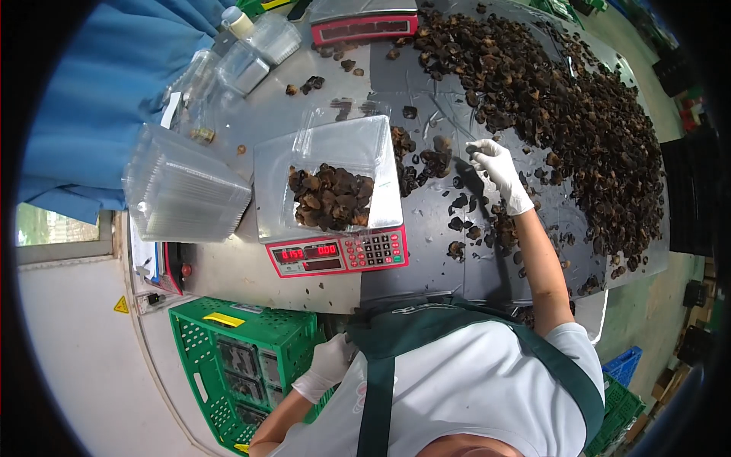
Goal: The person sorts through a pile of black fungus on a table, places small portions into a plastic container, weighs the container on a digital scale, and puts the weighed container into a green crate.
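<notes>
My gloved right hand (495,166) is raised over the metal table (396,282), fingers closed on a small dark mushroom piece (472,150). Scattered dried mushroom pieces (455,248) lie below it, beside a large spread pile (579,137). To its left, a clear plastic container holding mushrooms (331,196) sits with its lid raised on a red-based scale (339,254) with a lit display. My gloved left hand (327,365) is low at my body, next to a green crate (190,343) holding packed clear boxes; its fingertips are hidden at the apron (381,343).
A stack of clear containers (175,183) stands at the left, with more packaging (259,46) behind. A second scale (362,27) is at the back. A blue curtain (91,99) hangs at the left. Blue and green crates (623,369) stand on the floor at the right.
</notes>
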Demonstrator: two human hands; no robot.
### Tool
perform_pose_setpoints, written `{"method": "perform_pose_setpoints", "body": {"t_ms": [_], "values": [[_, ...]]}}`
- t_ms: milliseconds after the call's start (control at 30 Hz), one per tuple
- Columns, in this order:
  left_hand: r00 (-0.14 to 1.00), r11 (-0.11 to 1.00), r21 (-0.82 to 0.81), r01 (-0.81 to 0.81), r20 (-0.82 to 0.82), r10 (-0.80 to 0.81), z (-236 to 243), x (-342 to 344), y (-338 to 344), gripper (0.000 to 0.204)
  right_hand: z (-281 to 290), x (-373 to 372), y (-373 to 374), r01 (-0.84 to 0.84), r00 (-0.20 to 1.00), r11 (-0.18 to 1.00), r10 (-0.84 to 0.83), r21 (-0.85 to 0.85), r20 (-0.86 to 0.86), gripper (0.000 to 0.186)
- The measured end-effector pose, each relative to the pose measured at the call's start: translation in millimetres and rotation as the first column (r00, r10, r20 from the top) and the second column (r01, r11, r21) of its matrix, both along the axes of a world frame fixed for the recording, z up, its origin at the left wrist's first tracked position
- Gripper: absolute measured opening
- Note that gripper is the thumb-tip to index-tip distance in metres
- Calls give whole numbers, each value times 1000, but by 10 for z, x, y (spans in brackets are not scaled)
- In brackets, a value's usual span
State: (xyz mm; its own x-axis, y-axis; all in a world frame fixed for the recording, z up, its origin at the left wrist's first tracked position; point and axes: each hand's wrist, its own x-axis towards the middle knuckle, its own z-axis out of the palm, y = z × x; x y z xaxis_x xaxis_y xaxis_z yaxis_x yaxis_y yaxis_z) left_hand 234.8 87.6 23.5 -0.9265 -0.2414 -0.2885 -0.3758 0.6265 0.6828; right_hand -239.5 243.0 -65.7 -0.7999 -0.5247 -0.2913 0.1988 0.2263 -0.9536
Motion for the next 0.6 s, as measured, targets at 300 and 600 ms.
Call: {"method": "perform_pose_setpoints", "body": {"t_ms": [300, 600], "values": [[558, 295, 629, -719, 270, 785, -551, -142, 303, 13, 66, 5, -107, -15, 999, 985, 24, 173, -47, 15], [996, 994, -62, 89, 16, -88, 110, -94, -14, 11, -270, -131, -665, 108, 524, 806, 452, 582, -722, 36]]}}
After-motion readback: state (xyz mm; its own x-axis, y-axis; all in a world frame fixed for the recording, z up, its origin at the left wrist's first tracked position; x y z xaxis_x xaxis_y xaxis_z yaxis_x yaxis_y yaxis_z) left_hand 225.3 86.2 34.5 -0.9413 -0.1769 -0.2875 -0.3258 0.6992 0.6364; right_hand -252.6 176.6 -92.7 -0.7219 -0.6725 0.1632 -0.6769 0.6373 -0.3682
